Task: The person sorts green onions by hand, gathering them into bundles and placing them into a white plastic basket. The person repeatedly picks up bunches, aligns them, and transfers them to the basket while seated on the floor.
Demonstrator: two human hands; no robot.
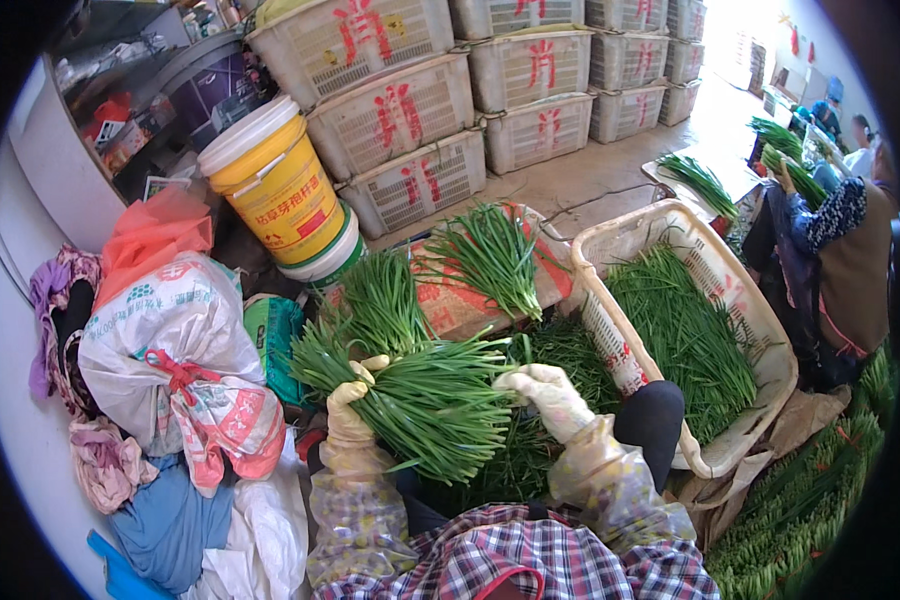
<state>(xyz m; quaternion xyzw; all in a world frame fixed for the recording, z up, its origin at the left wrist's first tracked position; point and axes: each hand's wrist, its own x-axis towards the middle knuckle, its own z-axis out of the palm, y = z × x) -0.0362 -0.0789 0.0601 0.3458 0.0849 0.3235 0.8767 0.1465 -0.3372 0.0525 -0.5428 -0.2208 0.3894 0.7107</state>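
Note:
My left hand (350, 411), in a pale rubber glove, grips a large bunch of green garlic chives (442, 409) over my lap. The leaves fan out toward the right. At that side my right hand (549, 396), gloved alike, has its fingers drawn together on leaf ends, and a thin leaf curls up beside them. Just beyond, another chive bunch (386, 300) lies close to the held one. A third bunch (487, 259) rests on a red-and-brown cardboard surface (450, 304). Loose leaves (570, 356) are heaped below my right hand.
A white plastic crate (686, 214) of loose chives stands at my right knee. Tied chive bundles (802, 495) cover the lower right. Stacked crates (412, 184), a yellow bucket (281, 187) and white sacks (172, 352) border the left and back. A co-worker (847, 255) sits at right.

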